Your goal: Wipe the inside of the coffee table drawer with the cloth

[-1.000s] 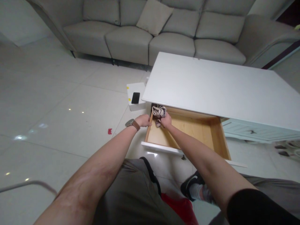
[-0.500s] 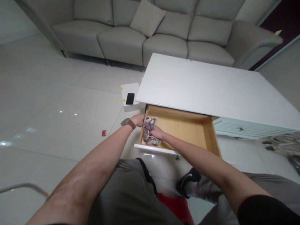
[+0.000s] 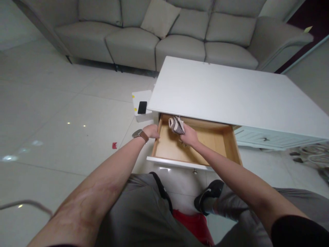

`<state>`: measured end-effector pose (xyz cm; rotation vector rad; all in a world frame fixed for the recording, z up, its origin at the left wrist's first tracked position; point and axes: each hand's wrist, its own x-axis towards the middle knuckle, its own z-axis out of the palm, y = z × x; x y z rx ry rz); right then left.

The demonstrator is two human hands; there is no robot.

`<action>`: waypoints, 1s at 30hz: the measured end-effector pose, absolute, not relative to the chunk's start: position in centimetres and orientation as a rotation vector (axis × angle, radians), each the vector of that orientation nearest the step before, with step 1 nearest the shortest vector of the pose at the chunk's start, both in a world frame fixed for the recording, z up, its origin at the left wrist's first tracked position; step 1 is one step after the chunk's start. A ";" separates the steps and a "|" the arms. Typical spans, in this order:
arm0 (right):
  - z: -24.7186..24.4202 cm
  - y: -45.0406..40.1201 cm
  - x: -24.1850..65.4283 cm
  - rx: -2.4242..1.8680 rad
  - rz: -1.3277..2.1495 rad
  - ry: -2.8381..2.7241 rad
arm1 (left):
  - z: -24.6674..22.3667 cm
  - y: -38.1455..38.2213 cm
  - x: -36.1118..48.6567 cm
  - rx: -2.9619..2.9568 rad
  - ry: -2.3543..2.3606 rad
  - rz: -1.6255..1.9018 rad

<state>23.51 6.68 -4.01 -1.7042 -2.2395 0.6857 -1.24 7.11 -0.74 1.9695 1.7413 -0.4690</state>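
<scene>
A wooden drawer [image 3: 167,147] with a white front is pulled out from under the white table [image 3: 221,89]. My left hand [image 3: 151,131] grips the drawer's left side wall, its thumb over the inner edge. Inside the drawer's outline, toward the back, my right hand [image 3: 189,135] is closed on a bunched brown and cream cloth [image 3: 176,125]. Part of the cloth hangs below my fingers. The drawer's bottom shows bare wood around it.
A white box [image 3: 140,97] with a black phone [image 3: 142,107] on it stands left of the table. Behind is a grey sofa [image 3: 133,44]. A red scrap [image 3: 114,145] lies on the floor. Something red [image 3: 192,224] is between my legs.
My right hand has lifted the cloth from the drawer's left side and moved it right and toward the back. My left hand stays at the left wall.
</scene>
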 end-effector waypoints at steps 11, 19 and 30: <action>-6.1 9.8 21.6 -0.681 -0.203 -3.208 | 0.0 6.8 -0.8 2.026 1.719 -0.515; -7.4 13.6 16.4 -0.780 -0.481 -3.300 | 0.3 6.9 -0.2 1.980 1.738 -0.564; -8.7 12.3 20.4 -1.597 0.079 -3.092 | -0.5 7.3 -0.6 1.849 1.722 -0.555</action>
